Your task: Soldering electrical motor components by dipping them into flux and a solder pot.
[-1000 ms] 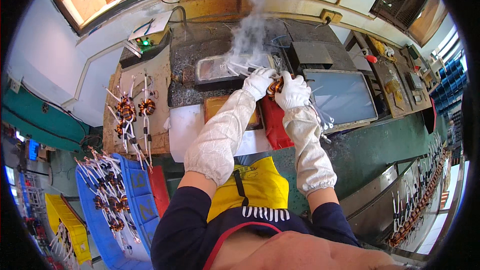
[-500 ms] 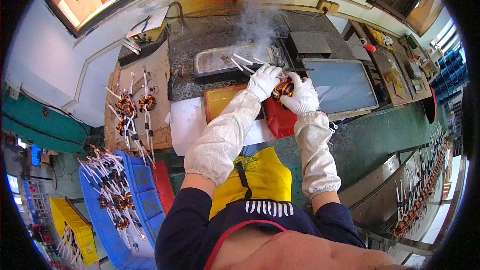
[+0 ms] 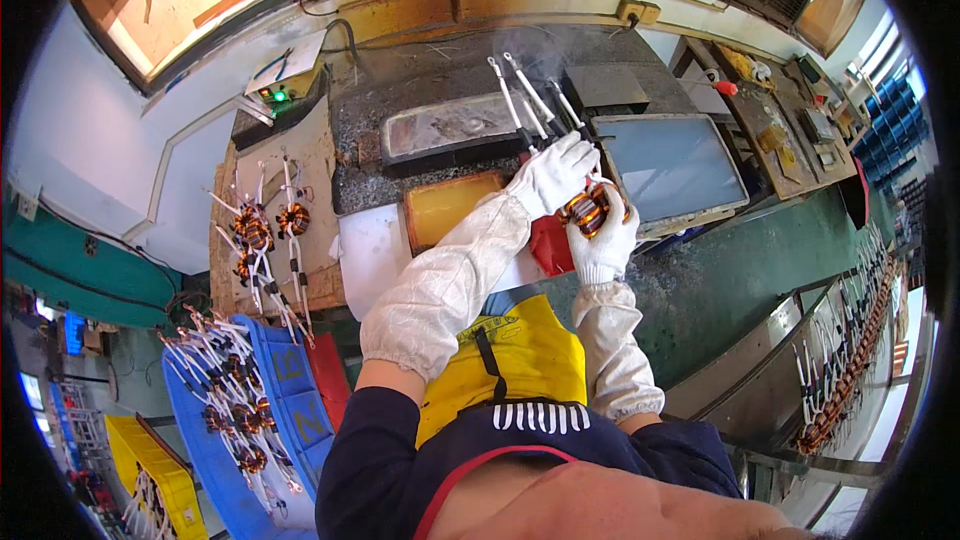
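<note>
At the lower left of the frame a blue plastic crate [image 3: 285,395] holds many copper coils with white sleeved leads, beside a yellow crate [image 3: 150,460]. Above it, left of centre, more coils [image 3: 265,230] lie on a brown cardboard sheet [image 3: 320,155]. At the centre, a flat amber tray [image 3: 440,208] sits on the worktop [image 3: 720,280] below a grey metal bath [image 3: 445,125]. The left hand [image 3: 553,172], in a white cloth glove, is closed around the coil's stiff white leads [image 3: 520,95]. The right hand [image 3: 603,240] grips the round copper coil [image 3: 588,208] from below, right of centre. A grey rectangular tray [image 3: 675,165] stands just beside them.
</note>
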### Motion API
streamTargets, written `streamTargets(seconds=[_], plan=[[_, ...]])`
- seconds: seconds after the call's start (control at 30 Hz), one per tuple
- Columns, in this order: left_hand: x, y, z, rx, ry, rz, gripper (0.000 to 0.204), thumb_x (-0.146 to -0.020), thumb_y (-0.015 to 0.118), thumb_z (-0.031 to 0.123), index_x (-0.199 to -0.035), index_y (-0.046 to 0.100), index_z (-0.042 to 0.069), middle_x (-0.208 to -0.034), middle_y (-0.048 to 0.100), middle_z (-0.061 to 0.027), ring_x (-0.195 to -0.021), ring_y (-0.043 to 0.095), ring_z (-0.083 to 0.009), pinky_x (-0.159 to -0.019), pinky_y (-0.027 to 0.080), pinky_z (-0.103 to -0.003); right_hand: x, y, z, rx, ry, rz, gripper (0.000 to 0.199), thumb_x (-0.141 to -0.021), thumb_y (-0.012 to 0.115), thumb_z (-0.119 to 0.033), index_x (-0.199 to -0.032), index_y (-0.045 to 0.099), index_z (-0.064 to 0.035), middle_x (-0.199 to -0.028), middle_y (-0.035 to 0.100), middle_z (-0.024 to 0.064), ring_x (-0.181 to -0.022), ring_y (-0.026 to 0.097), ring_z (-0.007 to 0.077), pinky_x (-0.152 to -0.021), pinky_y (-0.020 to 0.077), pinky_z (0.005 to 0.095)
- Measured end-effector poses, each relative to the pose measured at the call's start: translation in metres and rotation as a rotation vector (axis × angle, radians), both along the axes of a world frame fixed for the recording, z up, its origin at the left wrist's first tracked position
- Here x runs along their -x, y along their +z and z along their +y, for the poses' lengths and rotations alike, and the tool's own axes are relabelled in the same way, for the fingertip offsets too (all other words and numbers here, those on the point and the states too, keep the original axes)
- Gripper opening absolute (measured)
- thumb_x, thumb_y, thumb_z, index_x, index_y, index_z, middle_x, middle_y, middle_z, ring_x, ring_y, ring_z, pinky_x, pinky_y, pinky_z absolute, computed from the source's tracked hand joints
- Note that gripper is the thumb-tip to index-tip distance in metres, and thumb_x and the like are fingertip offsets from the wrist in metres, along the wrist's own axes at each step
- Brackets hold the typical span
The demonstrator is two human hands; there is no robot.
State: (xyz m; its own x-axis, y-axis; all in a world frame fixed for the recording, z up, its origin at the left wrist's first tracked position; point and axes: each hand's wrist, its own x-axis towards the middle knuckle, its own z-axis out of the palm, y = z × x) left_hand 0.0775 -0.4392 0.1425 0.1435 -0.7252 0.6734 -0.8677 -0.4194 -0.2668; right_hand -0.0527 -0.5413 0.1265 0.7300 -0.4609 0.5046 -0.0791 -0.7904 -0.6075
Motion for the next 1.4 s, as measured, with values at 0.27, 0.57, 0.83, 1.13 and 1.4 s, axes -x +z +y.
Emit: streamTargets(seconds=[0.27,0.57,0.83,1.13,1.4], plan=[[0.012,0.005,-0.005,0.017,0.004,-0.023,0.032,-0.074,0.06,0.017,-0.104,0.068,0.007,-0.122,0.062,-0.0093,-0.118,0.054,-0.0265,-0.107,0.04,-0.042,-0.002,-0.014,-0.003,-0.026,-0.082,-0.134,0.074,-0.057,0.084,-0.024,-0.124,0.052,-0.0159,-0.115,0.051,0.0246,-0.103,0.057,0.0414,-0.088,0.0488,0.0466],[0.08,-0.068,-0.026,1.148,0.087,1.014,0.078,-0.08,0.074,0.021,-0.14,0.03,-0.001,-0.133,0.044,-0.0216,-0.125,0.044,-0.0337,-0.106,0.037,-0.044,-0.004,-0.027,-0.006,0.024,-0.094,-0.203,0.071,-0.063,0.082,-0.029,-0.125,0.051,-0.016,-0.115,0.052,0.0259,-0.099,0.058,0.0431,-0.084,0.0497,0.0485],[0.073,-0.111,-0.043,0.867,-0.087,1.497,0.075,-0.079,0.076,0.012,-0.135,0.027,0.006,-0.122,0.051,-0.0126,-0.11,0.057,-0.0218,-0.094,0.049,-0.035,0.002,-0.028,-0.02,-0.05,-0.016,-0.104,0.076,-0.066,0.08,-0.029,-0.133,0.047,-0.0199,-0.123,0.046,0.0292,-0.107,0.055,0.0461,-0.09,0.0482,0.0492],[0.078,-0.098,-0.037,0.848,-0.126,1.526,0.074,-0.076,0.076,0.012,-0.133,0.03,0.006,-0.121,0.051,-0.0122,-0.113,0.054,-0.0215,-0.098,0.045,-0.036,0.007,-0.015,-0.022,0.037,0.018,-0.053,0.078,-0.063,0.082,-0.036,-0.131,0.048,-0.019,-0.12,0.049,0.0292,-0.103,0.057,0.0462,-0.085,0.0503,0.0495],[0.08,-0.096,-0.037,0.947,-0.254,1.565,0.077,-0.075,0.077,0.014,-0.135,0.029,0.003,-0.124,0.05,-0.0137,-0.115,0.054,-0.0226,-0.099,0.045,-0.036,0.008,-0.016,-0.021,0.045,0.006,-0.056,0.078,-0.063,0.083,-0.038,-0.13,0.049,-0.0184,-0.119,0.05,0.0285,-0.102,0.058,0.0454,-0.084,0.0505,0.0485]])
